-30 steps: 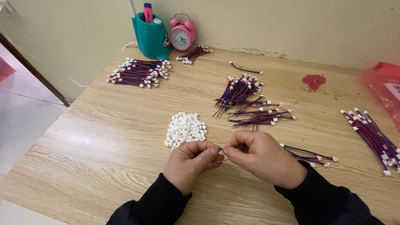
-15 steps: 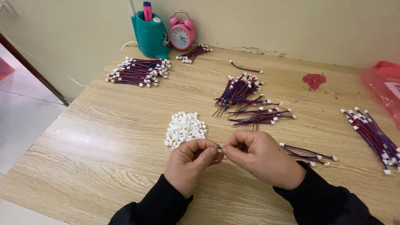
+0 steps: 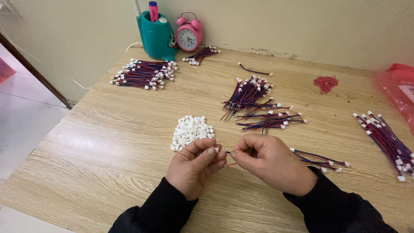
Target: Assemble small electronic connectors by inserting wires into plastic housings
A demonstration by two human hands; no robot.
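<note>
Wood-grain desk (image 3: 108, 142), cream wall behind: a small white connector is pinched in the left hand (image 3: 196, 166) while a thin red-and-blue wire (image 3: 228, 159) is gripped in the right hand (image 3: 269, 162), both meeting near the pile of white connectors (image 3: 190, 130). Wire ends are best kept aligned and pushed straight. Finished wire bundles (image 3: 144, 74) lie far left.

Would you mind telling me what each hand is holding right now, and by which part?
The left hand pinches a small white connector at its fingertips; the right hand pinches the thin wire near its end, right beside the connector.
</note>
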